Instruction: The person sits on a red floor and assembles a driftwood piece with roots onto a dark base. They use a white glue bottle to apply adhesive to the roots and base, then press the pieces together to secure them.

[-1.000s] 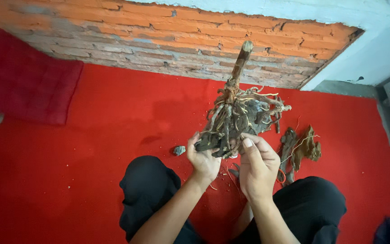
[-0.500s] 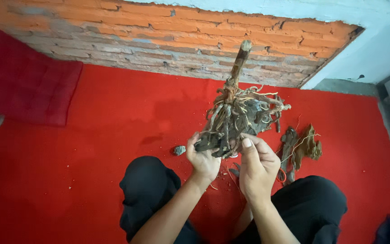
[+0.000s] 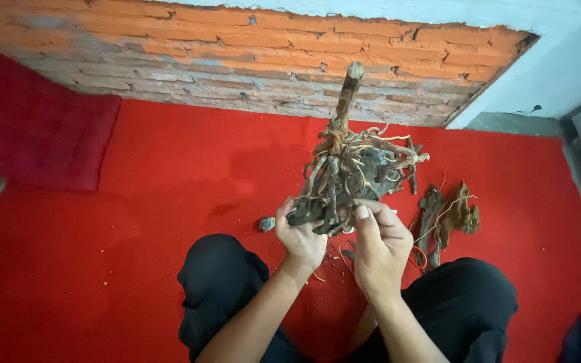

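Far left: dark red cushion point(image 3: 35, 128) lying flat at the floor's left edge, against the brick wall point(image 3: 237, 60). Centre left: red floor point(image 3: 136, 202), with a small grey stone point(image 3: 266, 224) resting just beside the left hand. Centre: left hand point(image 3: 302, 235), fingers clamped on the lower tangle of the root clump point(image 3: 351, 171), held upright above the floor, stump end pointing up toward the wall. Just right of it: right hand point(image 3: 379, 245), fingers curled together around thin rootlets at the clump's underside; exact pinch point hidden, possibly a single strand. Compared with one second earlier: clump, both hands and stump angle practically unchanged, hence only fine picking at the roots in hand. Right: detached root pieces point(image 3: 448, 215) lying on the floor near the right knee.
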